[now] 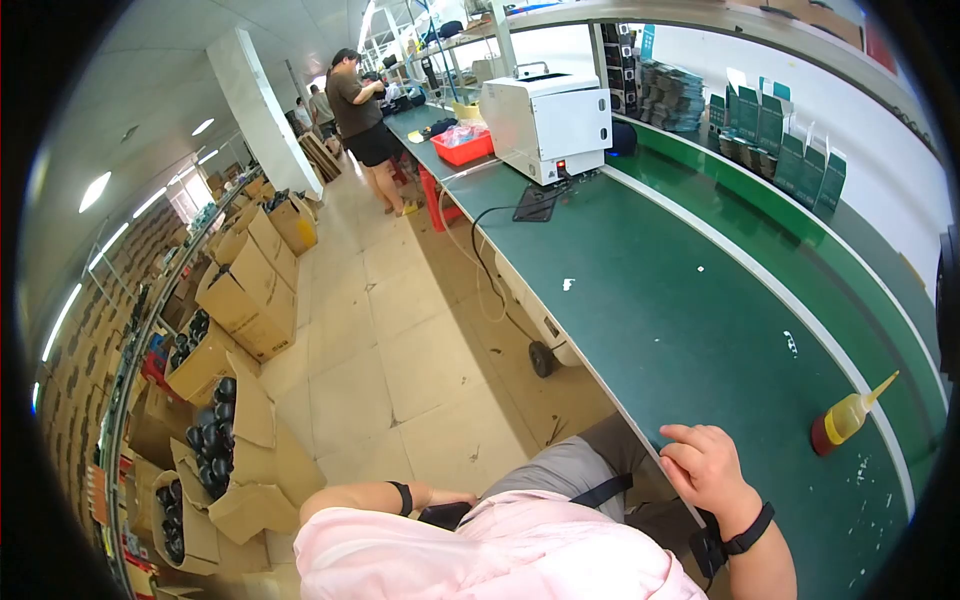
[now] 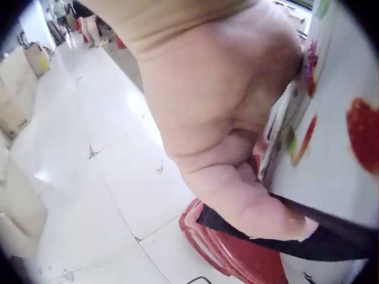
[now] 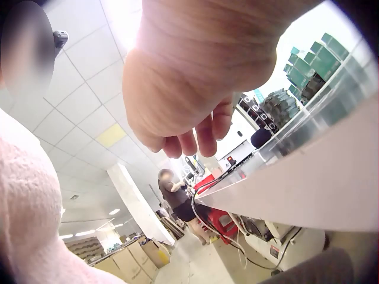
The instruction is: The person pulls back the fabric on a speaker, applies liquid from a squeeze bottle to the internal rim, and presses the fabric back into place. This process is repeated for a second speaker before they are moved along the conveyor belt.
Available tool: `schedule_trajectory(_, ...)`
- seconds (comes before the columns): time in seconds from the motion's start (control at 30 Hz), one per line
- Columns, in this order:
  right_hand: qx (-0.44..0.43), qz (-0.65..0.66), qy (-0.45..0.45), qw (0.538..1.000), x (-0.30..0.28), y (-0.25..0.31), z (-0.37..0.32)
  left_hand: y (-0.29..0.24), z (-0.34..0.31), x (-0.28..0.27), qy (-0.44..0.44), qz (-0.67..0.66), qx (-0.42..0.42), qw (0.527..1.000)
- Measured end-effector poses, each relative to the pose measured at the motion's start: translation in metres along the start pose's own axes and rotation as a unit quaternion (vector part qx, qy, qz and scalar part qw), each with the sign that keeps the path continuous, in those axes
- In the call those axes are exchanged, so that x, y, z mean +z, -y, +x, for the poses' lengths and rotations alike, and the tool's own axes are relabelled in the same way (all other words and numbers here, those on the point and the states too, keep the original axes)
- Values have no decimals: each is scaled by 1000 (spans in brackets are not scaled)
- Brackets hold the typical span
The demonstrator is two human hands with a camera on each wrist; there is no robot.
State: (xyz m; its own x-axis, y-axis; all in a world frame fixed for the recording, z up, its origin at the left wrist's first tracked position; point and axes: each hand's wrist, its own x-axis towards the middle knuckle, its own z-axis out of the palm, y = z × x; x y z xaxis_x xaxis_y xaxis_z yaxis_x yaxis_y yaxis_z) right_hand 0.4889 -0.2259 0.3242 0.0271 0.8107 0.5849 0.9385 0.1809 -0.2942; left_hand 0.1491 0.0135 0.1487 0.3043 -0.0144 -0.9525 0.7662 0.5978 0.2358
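Observation:
My left hand rests low against my waist, beside the pink shirt. In the left wrist view this hand touches a white cloth with red patterns. One digit lies along a black strap; the other fingers are partly hidden by the hand and cloth. Above the near edge of the green workbench, my right hand hangs with loosely bent fingers and nothing in them. The right wrist view shows its palm and fingers from below. A bottle with a yellow nozzle stands to its right.
A white machine and a red bin stand farther along the bench. Green boxes line the shelf behind. Cartons, some with black parts, flank the tiled aisle on the left. Another person stands at the far bench.

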Motion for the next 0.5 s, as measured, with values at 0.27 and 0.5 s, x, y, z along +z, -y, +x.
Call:
schedule_trajectory(0.27, 6, 18, -10, 1000, 1, -3, 1, 41, 22, -21, 16, 10, -20, 1000)
schedule_trajectory(0.5, 7, 4, -19, 1000, -5, -2, 0, 18, -9, -7, 39, 154, 40, 987)
